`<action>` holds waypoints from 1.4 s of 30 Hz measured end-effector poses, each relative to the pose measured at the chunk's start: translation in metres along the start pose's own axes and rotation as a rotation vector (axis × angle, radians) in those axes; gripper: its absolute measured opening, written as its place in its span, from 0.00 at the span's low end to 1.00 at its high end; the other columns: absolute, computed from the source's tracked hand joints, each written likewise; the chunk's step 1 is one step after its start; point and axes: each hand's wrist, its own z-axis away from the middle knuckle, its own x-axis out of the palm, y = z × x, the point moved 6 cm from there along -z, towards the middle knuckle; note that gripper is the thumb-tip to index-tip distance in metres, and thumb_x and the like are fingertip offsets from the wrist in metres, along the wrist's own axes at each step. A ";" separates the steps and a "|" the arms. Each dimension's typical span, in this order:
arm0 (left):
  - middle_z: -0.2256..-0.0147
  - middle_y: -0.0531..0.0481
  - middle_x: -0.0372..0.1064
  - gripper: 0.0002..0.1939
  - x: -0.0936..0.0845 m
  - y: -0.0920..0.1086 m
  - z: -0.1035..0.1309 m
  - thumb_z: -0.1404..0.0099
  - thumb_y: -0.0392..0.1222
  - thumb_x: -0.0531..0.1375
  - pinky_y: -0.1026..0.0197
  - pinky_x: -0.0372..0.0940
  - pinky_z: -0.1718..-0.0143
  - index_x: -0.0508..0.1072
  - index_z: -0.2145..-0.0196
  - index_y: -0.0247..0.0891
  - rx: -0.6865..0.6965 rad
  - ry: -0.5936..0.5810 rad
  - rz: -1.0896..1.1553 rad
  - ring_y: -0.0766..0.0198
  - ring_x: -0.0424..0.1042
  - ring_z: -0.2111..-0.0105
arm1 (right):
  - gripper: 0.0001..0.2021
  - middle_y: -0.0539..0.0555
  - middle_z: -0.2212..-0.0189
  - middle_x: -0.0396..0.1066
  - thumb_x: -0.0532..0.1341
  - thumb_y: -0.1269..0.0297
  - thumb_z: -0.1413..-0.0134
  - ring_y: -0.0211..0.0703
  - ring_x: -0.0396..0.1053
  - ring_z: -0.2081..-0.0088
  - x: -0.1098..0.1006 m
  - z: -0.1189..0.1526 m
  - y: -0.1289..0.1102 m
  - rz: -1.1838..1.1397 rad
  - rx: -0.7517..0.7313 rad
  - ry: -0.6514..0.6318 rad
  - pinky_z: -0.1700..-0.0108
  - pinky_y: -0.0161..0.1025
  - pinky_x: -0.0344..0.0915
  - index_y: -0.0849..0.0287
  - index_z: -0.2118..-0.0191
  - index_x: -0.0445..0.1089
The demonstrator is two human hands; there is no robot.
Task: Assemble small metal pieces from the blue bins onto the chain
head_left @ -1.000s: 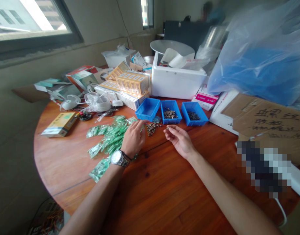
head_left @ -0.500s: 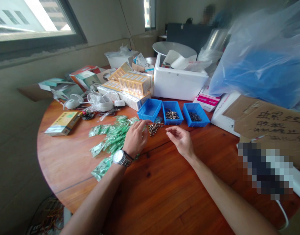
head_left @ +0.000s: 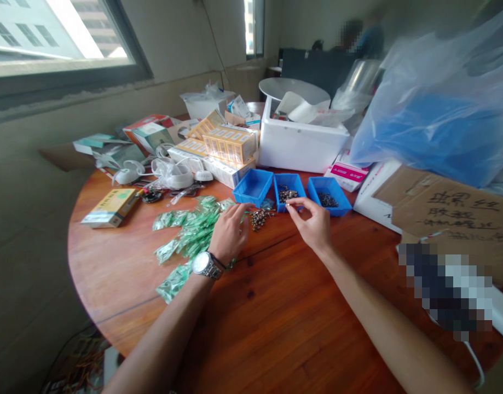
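Note:
My left hand, with a watch on its wrist, is curled between the green plastic packets and a small pile of metal screws; what its fingers hold, if anything, is hidden. My right hand pinches a tiny shiny piece in front of the middle blue bin, which holds metal parts. Dark screws lie in the right blue bin. The left blue bin shows a bare bottom.
Behind the bins stand a white foam box and stacked yellow boxes. White devices and a flat yellow box lie left. At right are a cardboard box and plastic bag. People are in the background.
My right hand has moved right and slightly up to the front of the middle bin, its fingertips now pinched together. My left hand has hardly moved. The view has shifted slightly.

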 end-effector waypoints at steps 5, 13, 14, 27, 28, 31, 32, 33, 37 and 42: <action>0.48 0.46 0.77 0.18 0.000 -0.002 0.000 0.25 0.35 0.50 0.48 0.67 0.41 0.74 0.43 0.41 -0.001 0.004 0.009 0.50 0.73 0.47 | 0.08 0.58 0.56 0.84 0.65 0.68 0.38 0.56 0.79 0.53 0.000 -0.039 0.007 0.234 -0.131 -0.023 0.45 0.51 0.72 0.57 0.55 0.80; 0.49 0.44 0.77 0.19 -0.001 -0.004 0.000 0.26 0.33 0.50 0.46 0.68 0.42 0.73 0.44 0.39 -0.015 0.015 -0.011 0.49 0.73 0.48 | 0.09 0.56 0.58 0.82 0.65 0.73 0.36 0.50 0.79 0.56 0.066 0.016 -0.016 0.202 -0.171 -0.451 0.49 0.43 0.74 0.56 0.53 0.79; 0.49 0.44 0.77 0.19 -0.001 -0.003 0.000 0.26 0.33 0.50 0.46 0.68 0.42 0.73 0.44 0.39 -0.012 0.018 -0.011 0.50 0.73 0.48 | 0.09 0.57 0.56 0.82 0.66 0.73 0.36 0.50 0.79 0.54 0.076 0.023 -0.017 0.226 -0.172 -0.507 0.48 0.43 0.74 0.57 0.52 0.79; 0.49 0.45 0.78 0.17 -0.003 0.000 -0.001 0.25 0.35 0.52 0.47 0.69 0.43 0.73 0.44 0.40 -0.008 0.021 -0.028 0.50 0.74 0.49 | 0.06 0.56 0.64 0.83 0.67 0.74 0.40 0.47 0.80 0.64 0.084 0.028 0.000 0.025 0.003 -0.472 0.57 0.40 0.75 0.59 0.59 0.80; 0.49 0.45 0.78 0.16 -0.003 0.000 -0.001 0.25 0.35 0.52 0.47 0.69 0.43 0.73 0.44 0.41 -0.008 0.021 -0.027 0.50 0.74 0.48 | 0.05 0.55 0.65 0.83 0.68 0.71 0.40 0.46 0.80 0.65 0.078 0.027 0.003 -0.075 0.074 -0.420 0.59 0.40 0.75 0.58 0.60 0.80; 0.49 0.45 0.78 0.16 -0.002 -0.001 0.000 0.25 0.36 0.52 0.47 0.68 0.43 0.73 0.45 0.40 -0.007 0.019 -0.027 0.50 0.74 0.48 | 0.09 0.56 0.63 0.84 0.70 0.62 0.42 0.47 0.81 0.62 0.061 0.027 0.013 -0.368 0.297 -0.305 0.59 0.40 0.76 0.58 0.57 0.82; 0.50 0.45 0.78 0.16 -0.002 -0.001 0.000 0.25 0.36 0.52 0.48 0.68 0.43 0.73 0.45 0.40 -0.006 0.020 -0.026 0.50 0.74 0.48 | 0.11 0.56 0.61 0.84 0.71 0.59 0.43 0.47 0.81 0.61 0.057 0.027 0.015 -0.450 0.362 -0.286 0.58 0.41 0.76 0.58 0.56 0.82; 0.50 0.45 0.78 0.16 -0.002 -0.001 0.000 0.25 0.36 0.52 0.47 0.68 0.42 0.73 0.45 0.40 -0.005 0.019 -0.024 0.50 0.74 0.48 | 0.13 0.57 0.61 0.85 0.71 0.57 0.43 0.46 0.80 0.61 0.053 0.027 0.017 -0.522 0.417 -0.272 0.58 0.41 0.76 0.58 0.55 0.83; 0.49 0.45 0.78 0.16 -0.001 -0.001 0.000 0.24 0.37 0.51 0.46 0.68 0.42 0.73 0.44 0.41 -0.007 0.007 -0.001 0.50 0.74 0.48 | 0.14 0.56 0.61 0.84 0.73 0.55 0.46 0.42 0.76 0.64 0.038 0.025 0.013 -0.726 0.526 -0.196 0.60 0.40 0.74 0.56 0.57 0.84; 0.44 0.43 0.76 0.18 -0.003 0.007 -0.001 0.22 0.41 0.51 0.46 0.67 0.38 0.74 0.42 0.42 0.040 -0.036 0.092 0.51 0.74 0.44 | 0.13 0.55 0.61 0.84 0.75 0.55 0.49 0.41 0.76 0.64 0.027 0.023 0.002 -0.849 0.576 -0.128 0.61 0.39 0.74 0.55 0.59 0.83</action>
